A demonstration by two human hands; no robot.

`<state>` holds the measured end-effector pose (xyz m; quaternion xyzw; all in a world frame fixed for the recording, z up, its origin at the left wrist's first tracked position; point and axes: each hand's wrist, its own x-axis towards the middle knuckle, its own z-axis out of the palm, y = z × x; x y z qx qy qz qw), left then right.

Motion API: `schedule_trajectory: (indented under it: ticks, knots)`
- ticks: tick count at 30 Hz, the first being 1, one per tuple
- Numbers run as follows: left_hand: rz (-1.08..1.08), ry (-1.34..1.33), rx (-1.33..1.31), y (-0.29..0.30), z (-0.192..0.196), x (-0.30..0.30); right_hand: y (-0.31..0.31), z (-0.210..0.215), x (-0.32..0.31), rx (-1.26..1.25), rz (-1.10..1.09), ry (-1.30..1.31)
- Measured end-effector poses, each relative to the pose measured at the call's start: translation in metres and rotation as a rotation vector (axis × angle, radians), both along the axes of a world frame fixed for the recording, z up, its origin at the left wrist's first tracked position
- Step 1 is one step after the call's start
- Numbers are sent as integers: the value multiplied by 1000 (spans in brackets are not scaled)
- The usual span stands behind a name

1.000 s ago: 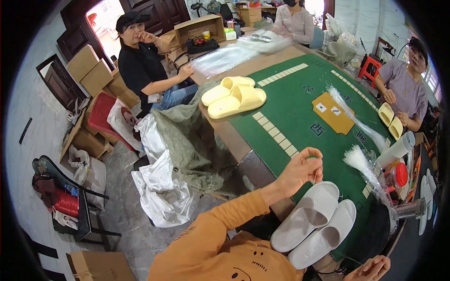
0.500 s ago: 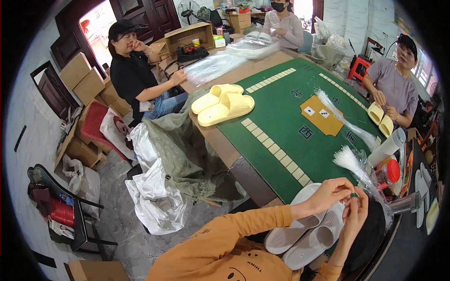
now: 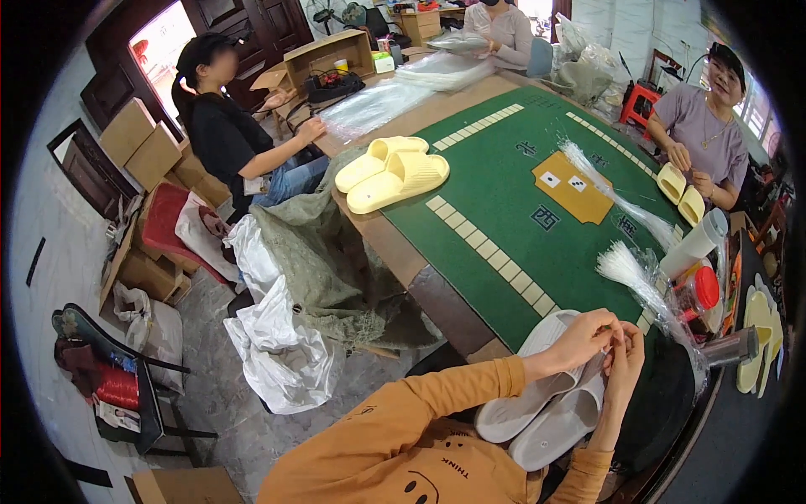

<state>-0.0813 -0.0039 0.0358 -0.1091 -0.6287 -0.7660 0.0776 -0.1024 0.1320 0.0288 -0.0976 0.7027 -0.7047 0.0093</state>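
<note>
A pair of pale grey slippers (image 3: 557, 420) lies below my hands at the table's near edge. Over their straps, my left hand (image 3: 586, 338) is closed in a pinch, its fingertips meeting those of my right hand (image 3: 623, 363). The right fingers are also bent and pressed together. Anything between the fingertips is too small to make out. Just beyond my hands, a bundle of thin white plastic strands (image 3: 625, 270) rests on the green table mat (image 3: 478, 185), partly in clear wrap.
Yellow slippers (image 3: 399, 178) sit at the mat's left edge. On the right stand a clear plastic cylinder (image 3: 693, 244) and a red-lidded jar (image 3: 698, 292), with more yellow slippers (image 3: 758, 340) beyond. Three co-workers sit around the table. A sack (image 3: 315, 260) hangs at its left side.
My hands have drawn a little closer together over the grey slippers. The co-worker at left has lowered a hand from the face. Yellow slippers now show at the right edge, where pale ones were.
</note>
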Motion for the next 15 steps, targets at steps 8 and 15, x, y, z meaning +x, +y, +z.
schedule_trajectory:
  ticks: [8,15]
  knots:
    - [11,-24,71,1,-7,-1,-8,12,10,28,-44,-35]
    - [-4,-76,47,-2,-8,2,-5,4,7,-38,-14,-15]
